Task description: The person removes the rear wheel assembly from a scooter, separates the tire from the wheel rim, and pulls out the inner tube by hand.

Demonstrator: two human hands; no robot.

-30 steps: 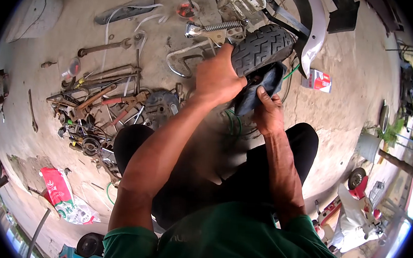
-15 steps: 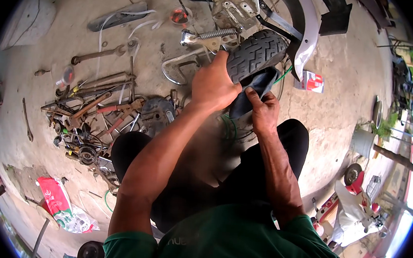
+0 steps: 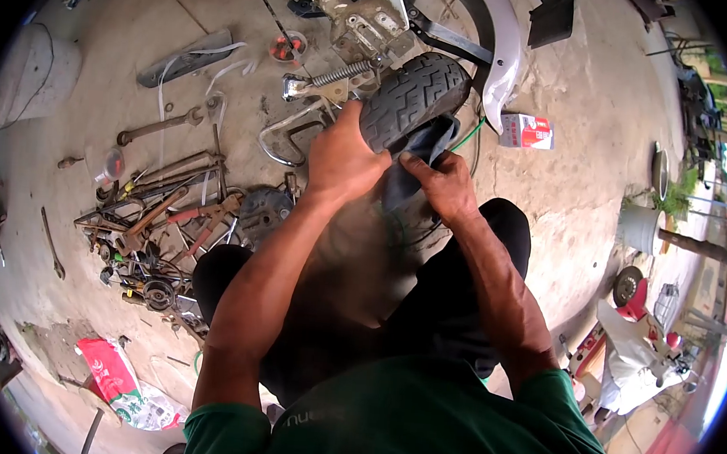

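Left hand [image 3: 344, 165] clamped on the near-left end of the tire [image 3: 416, 100], right hand [image 3: 444, 186] pinching the dark rubber piece [image 3: 402, 184] thumb on top; tire's long axis slants from near-left to far-right, rubber runs roughly the same way, lower end towards the knees. Tire sits just beyond both hands, rubber under its near edge and between them. Fender [image 3: 503, 60] crowds the far-right end, spring [image 3: 342, 73] and stand [image 3: 278, 145] the left, tool pile [image 3: 158, 217] farther left; open floor [image 3: 582, 171] right of the box [image 3: 527, 131].
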